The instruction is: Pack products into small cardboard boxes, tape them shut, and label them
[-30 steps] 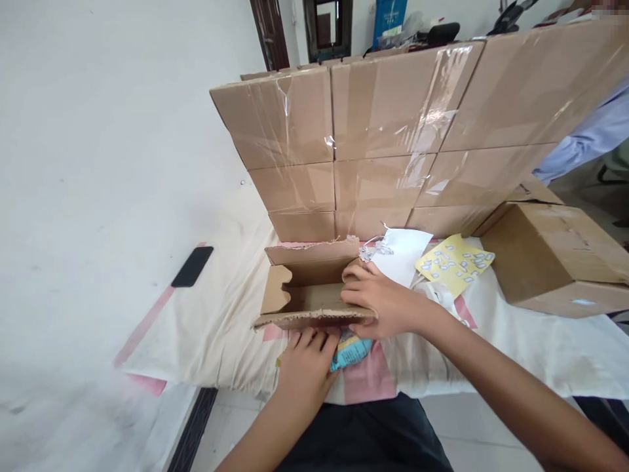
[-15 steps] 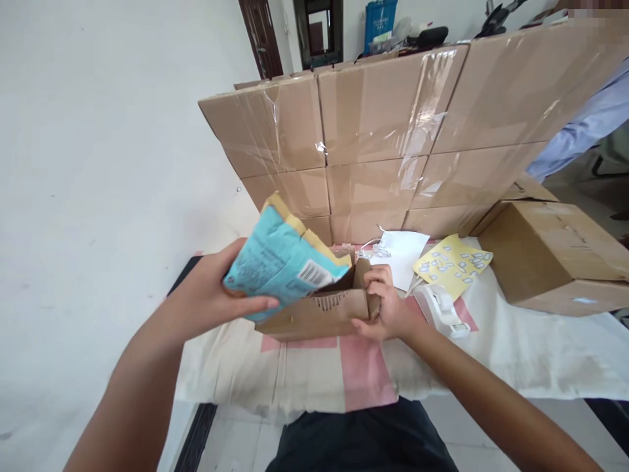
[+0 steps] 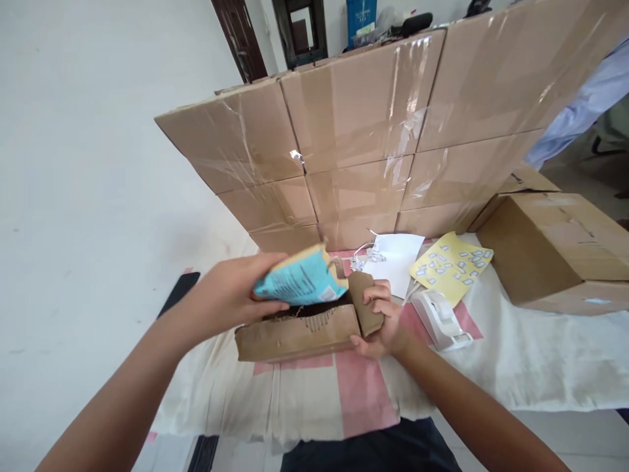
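On the cloth [image 3: 511, 377], the box [image 3: 299, 337] lies beneath the packet [image 3: 299, 278], left of the dispenser [image 3: 437, 316] and carton [image 3: 574, 242], with the sheet [image 3: 453, 269] behind the dispenser and the partition [image 3: 356, 118] beyond.

Left hand [image 3: 238, 288], right hand [image 3: 384, 324], both forearms [image 3: 457, 396] bare — clothing [image 3: 371, 451] dark, near-black, plain.

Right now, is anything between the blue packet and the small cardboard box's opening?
Nothing visible: the left hand holds the blue packet over the opening of the small box; the right hand grips the end flap at one side.
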